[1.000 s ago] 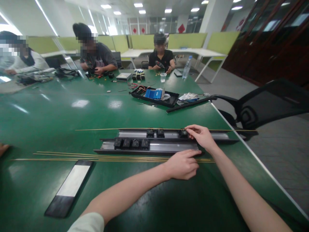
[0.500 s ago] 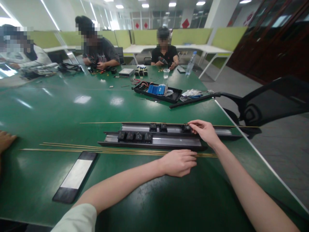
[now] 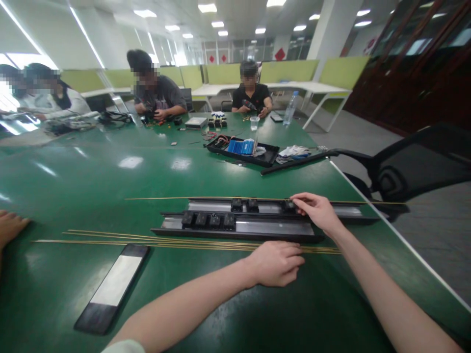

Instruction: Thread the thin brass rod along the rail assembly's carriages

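Observation:
Two long black and silver rails lie side by side on the green table (image 3: 91, 196). The near rail (image 3: 257, 228) carries several black socket modules (image 3: 208, 219); the far rail (image 3: 217, 205) carries three. My right hand (image 3: 316, 212) reaches to the far rail, fingers pinched on the rightmost black module (image 3: 289, 206), next to a thin brass rod (image 3: 165, 198). My left hand (image 3: 277, 264) rests curled on the table, fingertips on a bundle of brass rods (image 3: 147, 240) in front of the near rail.
A dark phone-like slab (image 3: 112, 287) lies at the near left. Another person's hand (image 3: 11, 226) rests at the left edge. A black tray (image 3: 243, 149) of parts, a cup, a water bottle (image 3: 290, 109) and three seated people are farther back. A black chair (image 3: 412, 169) stands on the right.
The view has shifted slightly. My left hand has slid a little toward me along the brass rods; my right hand stays on the far rail's right module.

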The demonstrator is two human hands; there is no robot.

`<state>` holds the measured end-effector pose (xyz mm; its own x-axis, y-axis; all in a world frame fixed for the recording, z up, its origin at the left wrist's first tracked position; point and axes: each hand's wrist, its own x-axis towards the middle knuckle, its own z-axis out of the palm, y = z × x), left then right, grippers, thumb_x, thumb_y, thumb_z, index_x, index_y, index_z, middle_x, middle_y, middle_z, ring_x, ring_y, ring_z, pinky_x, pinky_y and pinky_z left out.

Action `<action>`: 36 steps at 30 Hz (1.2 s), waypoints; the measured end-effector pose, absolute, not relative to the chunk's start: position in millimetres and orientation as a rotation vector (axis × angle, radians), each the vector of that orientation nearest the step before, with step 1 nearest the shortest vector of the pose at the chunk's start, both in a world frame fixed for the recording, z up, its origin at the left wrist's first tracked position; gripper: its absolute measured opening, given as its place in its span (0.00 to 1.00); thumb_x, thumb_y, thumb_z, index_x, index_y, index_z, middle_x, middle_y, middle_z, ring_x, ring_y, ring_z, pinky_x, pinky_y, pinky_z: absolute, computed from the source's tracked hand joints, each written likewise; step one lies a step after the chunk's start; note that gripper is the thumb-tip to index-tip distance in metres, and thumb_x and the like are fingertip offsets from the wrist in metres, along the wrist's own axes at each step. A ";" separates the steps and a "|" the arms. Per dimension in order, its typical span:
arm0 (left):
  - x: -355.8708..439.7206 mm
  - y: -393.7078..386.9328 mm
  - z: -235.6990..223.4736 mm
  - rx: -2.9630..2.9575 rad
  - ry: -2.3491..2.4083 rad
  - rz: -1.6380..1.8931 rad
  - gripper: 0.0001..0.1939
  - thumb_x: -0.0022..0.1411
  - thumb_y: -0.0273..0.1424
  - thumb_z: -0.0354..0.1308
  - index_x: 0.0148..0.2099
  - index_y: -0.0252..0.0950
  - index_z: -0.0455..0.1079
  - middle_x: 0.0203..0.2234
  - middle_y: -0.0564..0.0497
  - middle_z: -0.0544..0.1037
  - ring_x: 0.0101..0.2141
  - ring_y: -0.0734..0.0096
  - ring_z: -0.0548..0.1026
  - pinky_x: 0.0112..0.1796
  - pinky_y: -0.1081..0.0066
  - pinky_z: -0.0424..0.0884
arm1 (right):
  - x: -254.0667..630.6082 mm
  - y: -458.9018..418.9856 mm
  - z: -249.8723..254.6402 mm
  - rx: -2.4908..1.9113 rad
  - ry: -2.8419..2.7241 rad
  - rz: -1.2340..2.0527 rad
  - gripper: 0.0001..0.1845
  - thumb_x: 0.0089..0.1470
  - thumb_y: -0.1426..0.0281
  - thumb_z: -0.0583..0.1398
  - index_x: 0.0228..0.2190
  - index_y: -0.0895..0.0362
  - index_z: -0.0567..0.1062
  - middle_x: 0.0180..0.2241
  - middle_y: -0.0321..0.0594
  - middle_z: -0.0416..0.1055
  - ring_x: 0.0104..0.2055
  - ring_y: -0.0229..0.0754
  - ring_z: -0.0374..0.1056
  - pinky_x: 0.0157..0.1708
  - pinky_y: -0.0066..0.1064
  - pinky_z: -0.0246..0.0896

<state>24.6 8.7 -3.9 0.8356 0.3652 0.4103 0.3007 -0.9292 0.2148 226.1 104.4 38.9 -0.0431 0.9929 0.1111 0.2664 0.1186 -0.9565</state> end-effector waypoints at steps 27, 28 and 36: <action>22.1 6.8 1.3 2.731 0.544 0.666 0.20 0.68 0.22 0.48 0.60 0.32 0.68 0.58 0.43 0.74 0.59 0.64 0.72 0.62 0.66 0.67 | 221.7 103.0 37.8 -1.262 -1.468 1.006 0.21 0.45 0.53 0.69 0.33 0.57 0.81 0.28 0.40 0.76 0.24 0.36 0.65 0.24 0.30 0.62; 22.1 6.7 1.9 2.727 0.549 0.655 0.20 0.68 0.22 0.49 0.60 0.32 0.68 0.58 0.43 0.74 0.59 0.64 0.72 0.62 0.66 0.67 | 221.2 102.7 38.1 -1.260 -1.464 1.005 0.21 0.45 0.53 0.69 0.33 0.57 0.81 0.29 0.40 0.77 0.25 0.36 0.65 0.24 0.30 0.62; 21.9 7.1 1.4 2.724 0.549 0.645 0.19 0.68 0.22 0.48 0.59 0.32 0.69 0.58 0.43 0.74 0.60 0.64 0.72 0.62 0.66 0.67 | 221.6 104.2 37.1 -1.252 -1.482 1.021 0.20 0.48 0.53 0.67 0.35 0.57 0.81 0.26 0.37 0.74 0.22 0.34 0.63 0.21 0.27 0.57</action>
<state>21.9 7.1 1.4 0.8274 0.4245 0.3678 0.2959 -0.8860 0.3570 221.6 104.2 37.1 -0.0664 0.9894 0.1288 0.2324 0.1409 -0.9624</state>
